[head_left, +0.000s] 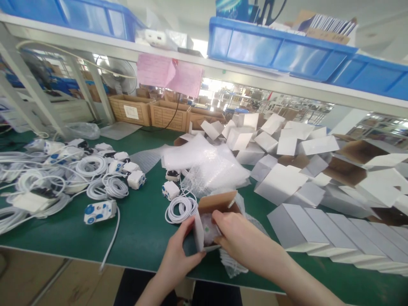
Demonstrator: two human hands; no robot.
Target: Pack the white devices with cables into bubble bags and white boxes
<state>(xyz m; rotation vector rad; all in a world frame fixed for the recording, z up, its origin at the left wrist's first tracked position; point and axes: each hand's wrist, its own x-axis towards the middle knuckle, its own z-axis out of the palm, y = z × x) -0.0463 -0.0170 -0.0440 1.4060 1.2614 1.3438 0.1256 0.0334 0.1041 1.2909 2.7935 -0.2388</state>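
Note:
At the table's front edge, my left hand [180,251] grips the left side of a small open white cardboard box [198,229], thumb low and fingers along its wall. My right hand [236,231] reaches into the box's mouth, its fingers closed on a bubble-wrapped item [208,228] inside. What lies within the wrap is blurred. The box's brown inner flap [216,201] stands up at the back. Beside the box on the left lies a coiled white cable [181,209] next to a white and blue socket block [171,190]. Bubble wrap sheets [210,163] are piled behind.
Many socket blocks with coiled cables [92,165] cover the left of the green table [140,238]. Open white boxes [280,182] heap up on the right, with a row of closed white boxes [299,227] in front. Blue bins [274,46] sit on the overhead shelf.

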